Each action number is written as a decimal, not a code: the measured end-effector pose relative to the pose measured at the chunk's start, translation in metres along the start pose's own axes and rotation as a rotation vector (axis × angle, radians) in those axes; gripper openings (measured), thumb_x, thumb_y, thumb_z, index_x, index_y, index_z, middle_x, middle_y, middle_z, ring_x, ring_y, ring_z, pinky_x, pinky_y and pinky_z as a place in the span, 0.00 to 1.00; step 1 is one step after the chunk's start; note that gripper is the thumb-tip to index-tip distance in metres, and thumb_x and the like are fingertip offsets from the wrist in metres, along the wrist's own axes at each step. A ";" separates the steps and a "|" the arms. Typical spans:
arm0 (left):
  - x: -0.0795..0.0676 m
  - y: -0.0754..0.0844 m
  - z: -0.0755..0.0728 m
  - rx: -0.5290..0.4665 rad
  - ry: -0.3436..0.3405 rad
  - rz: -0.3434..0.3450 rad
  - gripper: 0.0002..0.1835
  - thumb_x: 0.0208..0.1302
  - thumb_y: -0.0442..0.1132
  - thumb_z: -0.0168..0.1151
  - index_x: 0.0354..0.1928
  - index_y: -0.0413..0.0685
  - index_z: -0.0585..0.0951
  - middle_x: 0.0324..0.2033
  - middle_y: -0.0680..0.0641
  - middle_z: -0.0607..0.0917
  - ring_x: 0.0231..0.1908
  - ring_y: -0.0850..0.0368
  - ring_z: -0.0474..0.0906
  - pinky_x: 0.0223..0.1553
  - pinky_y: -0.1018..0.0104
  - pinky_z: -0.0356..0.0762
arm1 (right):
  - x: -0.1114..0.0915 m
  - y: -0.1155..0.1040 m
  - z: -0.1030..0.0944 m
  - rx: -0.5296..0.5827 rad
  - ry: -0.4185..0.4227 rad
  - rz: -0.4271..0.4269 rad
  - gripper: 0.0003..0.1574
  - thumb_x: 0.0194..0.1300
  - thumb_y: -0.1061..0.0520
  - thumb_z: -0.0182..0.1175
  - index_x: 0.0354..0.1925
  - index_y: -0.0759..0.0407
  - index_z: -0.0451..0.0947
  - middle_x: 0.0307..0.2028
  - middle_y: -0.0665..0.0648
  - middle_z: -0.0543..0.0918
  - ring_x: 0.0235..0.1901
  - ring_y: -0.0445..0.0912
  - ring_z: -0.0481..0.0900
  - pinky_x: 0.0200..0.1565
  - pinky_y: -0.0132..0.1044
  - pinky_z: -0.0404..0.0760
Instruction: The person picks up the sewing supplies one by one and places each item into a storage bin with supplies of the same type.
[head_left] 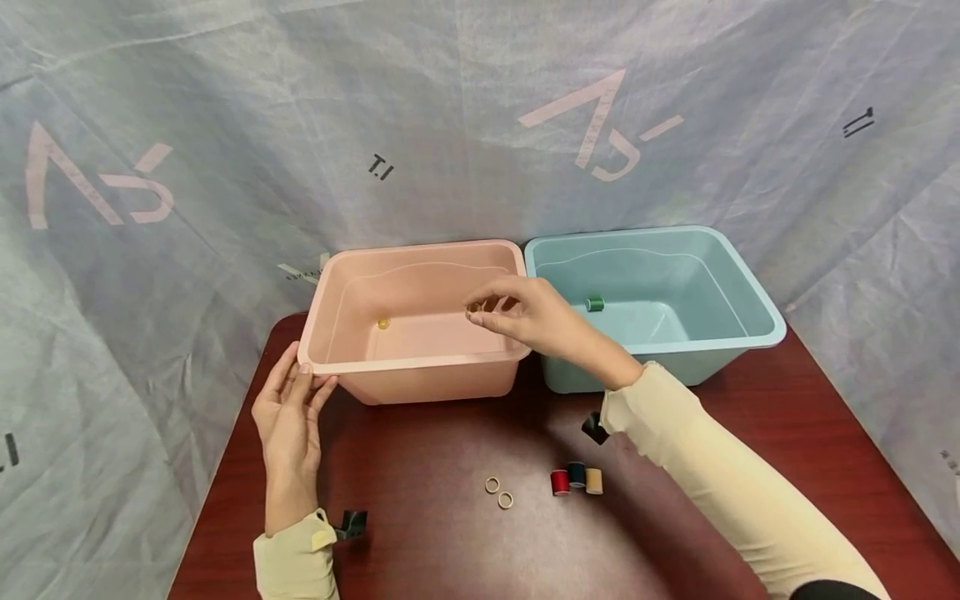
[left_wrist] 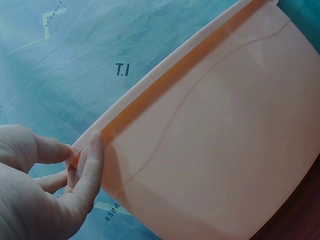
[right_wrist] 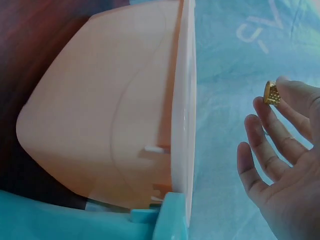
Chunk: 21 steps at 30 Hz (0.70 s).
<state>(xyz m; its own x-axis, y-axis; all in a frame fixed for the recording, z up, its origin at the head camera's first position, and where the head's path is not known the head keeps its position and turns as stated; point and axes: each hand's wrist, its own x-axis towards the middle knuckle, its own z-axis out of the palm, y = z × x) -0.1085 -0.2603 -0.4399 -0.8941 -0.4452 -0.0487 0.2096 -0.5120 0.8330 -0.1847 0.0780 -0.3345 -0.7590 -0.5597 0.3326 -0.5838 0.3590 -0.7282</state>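
Observation:
Between thumb and fingertips, my right hand (head_left: 517, 312) pinches a gold thimble (right_wrist: 272, 93) with a dimpled side. In the head view that hand is over the right part of the pink bin (head_left: 420, 362). A small gold piece (head_left: 383, 323) lies on the bin's floor toward the left. My left hand (head_left: 292, 408) grips the rim at the pink bin's front left corner, and the left wrist view shows the thumb and fingers on either side of the rim (left_wrist: 150, 82).
A blue bin (head_left: 667, 362) stands right beside the pink one, with a green thread spool (head_left: 595, 304) inside. On the table in front are two gold rings (head_left: 492, 485), a red spool (head_left: 560, 482), a dark spool (head_left: 576, 474) and a beige spool (head_left: 594, 481). Grey cloth hangs behind.

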 end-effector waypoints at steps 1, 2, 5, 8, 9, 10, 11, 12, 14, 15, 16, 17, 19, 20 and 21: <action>0.001 0.000 0.000 0.000 -0.002 -0.003 0.26 0.71 0.30 0.64 0.70 0.42 0.77 0.51 0.40 0.78 0.32 0.56 0.84 0.40 0.66 0.92 | 0.003 0.000 -0.001 -0.006 -0.005 0.015 0.11 0.71 0.56 0.68 0.51 0.53 0.88 0.42 0.50 0.91 0.43 0.43 0.85 0.48 0.44 0.87; 0.001 0.000 0.001 0.001 -0.005 -0.006 0.26 0.71 0.30 0.64 0.70 0.42 0.77 0.51 0.40 0.78 0.33 0.56 0.84 0.40 0.66 0.92 | 0.006 0.000 -0.002 -0.011 -0.009 0.028 0.11 0.72 0.56 0.68 0.51 0.53 0.88 0.43 0.50 0.91 0.43 0.43 0.85 0.48 0.44 0.87; 0.003 0.000 0.002 0.004 -0.009 -0.010 0.26 0.71 0.30 0.64 0.70 0.42 0.77 0.51 0.39 0.78 0.33 0.56 0.83 0.40 0.66 0.92 | 0.015 -0.001 -0.002 -0.035 -0.025 0.050 0.12 0.73 0.55 0.67 0.52 0.53 0.88 0.43 0.50 0.91 0.44 0.42 0.85 0.50 0.44 0.87; 0.003 0.000 0.003 0.008 -0.008 -0.007 0.26 0.71 0.29 0.64 0.70 0.42 0.77 0.54 0.39 0.78 0.33 0.56 0.83 0.39 0.66 0.92 | 0.025 0.000 -0.002 -0.040 -0.043 0.065 0.13 0.74 0.54 0.66 0.54 0.53 0.88 0.44 0.50 0.91 0.44 0.42 0.84 0.51 0.42 0.86; 0.004 0.000 0.003 0.009 -0.006 -0.007 0.26 0.71 0.29 0.64 0.70 0.42 0.77 0.55 0.38 0.78 0.33 0.56 0.83 0.39 0.66 0.92 | 0.029 0.000 -0.002 -0.037 -0.048 0.070 0.13 0.74 0.53 0.66 0.54 0.53 0.88 0.44 0.50 0.91 0.44 0.42 0.85 0.51 0.42 0.87; 0.004 0.001 0.003 0.010 -0.005 -0.007 0.26 0.71 0.29 0.64 0.70 0.42 0.77 0.56 0.38 0.78 0.33 0.56 0.83 0.39 0.66 0.92 | 0.032 0.001 -0.001 -0.029 -0.053 0.069 0.13 0.74 0.53 0.66 0.54 0.53 0.88 0.44 0.50 0.91 0.44 0.43 0.85 0.52 0.42 0.87; 0.005 0.002 0.003 0.012 -0.004 -0.008 0.26 0.71 0.29 0.64 0.70 0.42 0.77 0.57 0.38 0.77 0.33 0.56 0.83 0.39 0.67 0.92 | 0.036 0.002 0.000 -0.016 -0.056 0.065 0.13 0.74 0.54 0.65 0.54 0.54 0.88 0.45 0.51 0.91 0.44 0.43 0.85 0.52 0.41 0.87; 0.005 0.002 0.002 0.012 -0.003 -0.011 0.26 0.71 0.29 0.64 0.70 0.42 0.77 0.57 0.38 0.77 0.33 0.56 0.83 0.39 0.67 0.92 | 0.040 0.002 0.000 -0.008 -0.059 0.063 0.14 0.74 0.54 0.65 0.54 0.55 0.88 0.46 0.52 0.91 0.44 0.44 0.86 0.52 0.41 0.87; 0.005 0.005 0.001 0.014 -0.004 -0.011 0.26 0.71 0.29 0.64 0.70 0.42 0.77 0.57 0.38 0.77 0.33 0.56 0.83 0.39 0.67 0.92 | 0.048 0.004 0.003 0.007 -0.063 0.061 0.13 0.74 0.55 0.66 0.53 0.56 0.88 0.47 0.53 0.91 0.45 0.45 0.87 0.52 0.40 0.88; 0.005 0.006 0.000 0.012 -0.004 -0.010 0.26 0.71 0.29 0.64 0.70 0.42 0.77 0.57 0.38 0.77 0.33 0.56 0.83 0.39 0.67 0.92 | 0.052 0.005 0.004 0.012 -0.069 0.062 0.13 0.74 0.55 0.66 0.53 0.56 0.88 0.48 0.54 0.91 0.45 0.45 0.87 0.52 0.39 0.88; 0.005 0.006 -0.001 0.004 0.000 -0.009 0.26 0.71 0.29 0.64 0.70 0.42 0.77 0.57 0.38 0.77 0.33 0.56 0.83 0.39 0.66 0.92 | 0.056 0.006 0.005 0.011 -0.075 0.062 0.13 0.74 0.55 0.66 0.53 0.56 0.88 0.49 0.54 0.91 0.46 0.45 0.87 0.52 0.39 0.88; 0.005 0.007 -0.001 -0.003 0.004 -0.004 0.26 0.71 0.28 0.64 0.70 0.41 0.77 0.56 0.38 0.77 0.33 0.56 0.83 0.39 0.66 0.92 | 0.060 0.006 0.006 0.008 -0.083 0.068 0.14 0.74 0.54 0.66 0.54 0.56 0.88 0.49 0.54 0.91 0.46 0.45 0.87 0.52 0.38 0.88; 0.004 0.007 -0.002 -0.020 0.015 0.007 0.26 0.70 0.27 0.64 0.69 0.40 0.77 0.54 0.38 0.78 0.32 0.55 0.83 0.38 0.66 0.92 | 0.068 0.006 0.007 0.000 -0.102 0.087 0.14 0.74 0.53 0.66 0.54 0.54 0.88 0.50 0.53 0.91 0.48 0.45 0.87 0.52 0.38 0.88; 0.004 0.007 -0.002 -0.024 0.020 0.011 0.26 0.70 0.27 0.64 0.69 0.40 0.77 0.53 0.38 0.78 0.32 0.55 0.83 0.38 0.65 0.92 | 0.071 0.006 0.007 0.001 -0.112 0.097 0.14 0.74 0.52 0.66 0.54 0.53 0.88 0.51 0.52 0.90 0.48 0.45 0.87 0.52 0.39 0.87; 0.004 0.007 -0.001 -0.028 0.023 0.013 0.26 0.70 0.27 0.64 0.69 0.40 0.78 0.53 0.38 0.79 0.31 0.55 0.83 0.38 0.65 0.92 | 0.075 0.006 0.006 0.006 -0.120 0.110 0.14 0.74 0.51 0.65 0.54 0.52 0.88 0.52 0.51 0.90 0.49 0.44 0.87 0.52 0.39 0.87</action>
<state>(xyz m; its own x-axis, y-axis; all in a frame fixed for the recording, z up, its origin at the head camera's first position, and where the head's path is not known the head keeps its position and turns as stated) -0.1102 -0.2667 -0.4351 -0.8820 -0.4685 -0.0507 0.2326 -0.5262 0.8179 -0.2432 0.0336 -0.3181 -0.7781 -0.6027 0.1771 -0.4974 0.4189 -0.7597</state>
